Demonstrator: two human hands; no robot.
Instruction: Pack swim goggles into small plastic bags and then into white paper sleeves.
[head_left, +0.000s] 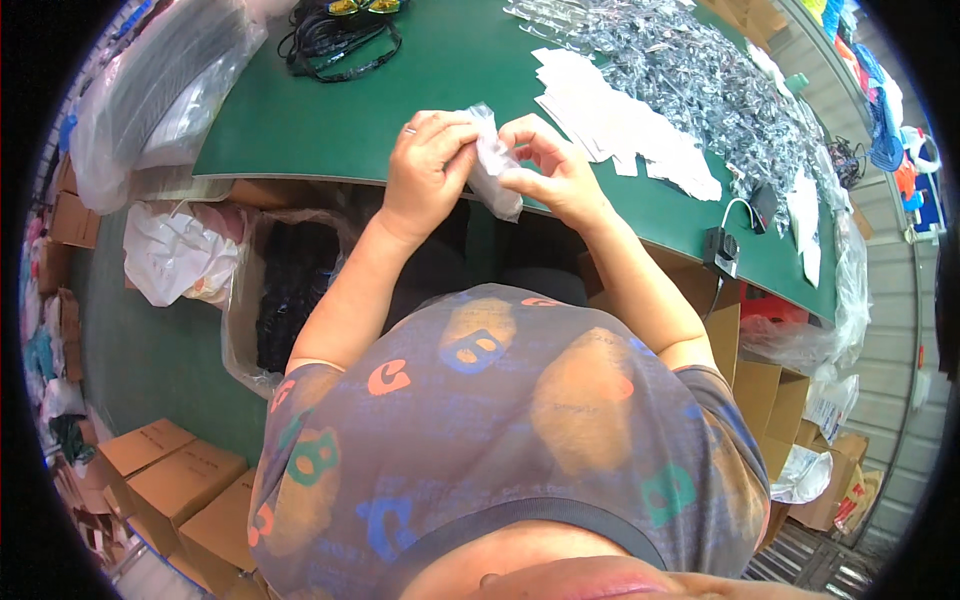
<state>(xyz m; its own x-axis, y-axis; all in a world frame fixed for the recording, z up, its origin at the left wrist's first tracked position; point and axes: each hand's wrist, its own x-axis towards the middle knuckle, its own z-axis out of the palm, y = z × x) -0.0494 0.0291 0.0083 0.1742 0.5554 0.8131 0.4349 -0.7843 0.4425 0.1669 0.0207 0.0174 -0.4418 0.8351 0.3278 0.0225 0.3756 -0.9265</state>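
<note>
Over the near edge of the green table (470, 60), I hold a small whitish, see-through plastic bag (490, 172) between my two hands. My left hand (428, 172) pinches its left side near the upper end, fingers bent. From the other side, my right hand (560, 178) grips it with thumb and forefinger, the other fingers curled. The bag is crumpled and tilted, its lower end hanging free toward my lap. What lies inside it, if anything, I cannot make out. A fanned stack of white sleeves or sheets (640, 125) lies just beyond my right hand.
A wide heap of small clear plastic pieces (710, 85) covers the table's right. Dark cords with yellow-lensed glasses (345, 40) lie at the far left. A small black device (720, 252) with a cable sits at the right edge. Cardboard boxes (185, 480) stand lower left.
</note>
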